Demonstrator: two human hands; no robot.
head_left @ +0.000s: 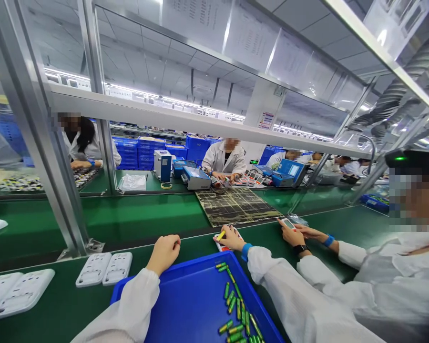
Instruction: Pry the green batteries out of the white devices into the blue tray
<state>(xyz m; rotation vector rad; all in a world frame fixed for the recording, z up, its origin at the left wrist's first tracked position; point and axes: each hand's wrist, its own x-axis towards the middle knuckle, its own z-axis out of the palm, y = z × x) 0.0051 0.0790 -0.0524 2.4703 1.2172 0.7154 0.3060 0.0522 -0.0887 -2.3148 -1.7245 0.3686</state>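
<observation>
My right hand [233, 237], with a blue wristband, pinches a small yellow stick-like piece [220, 236]. It is over a white handheld device with red parts [224, 247], which lies on the green bench behind the tray and is partly covered by the hand. My left hand [164, 253] is loosely curled above the back edge of the blue tray [178, 269]; its fingertips are turned away, so I cannot see whether anything is inside. Several green-and-gold batteries [232, 302] lie along the tray's right side.
White plastic housings [103, 268] lie left of the tray, more [19, 290] farther left. A co-worker's hands [295, 234] hold a white device at right. A dark gridded mat [239, 206] lies ahead. A metal post [53, 143] rises at left. Other workers sit opposite.
</observation>
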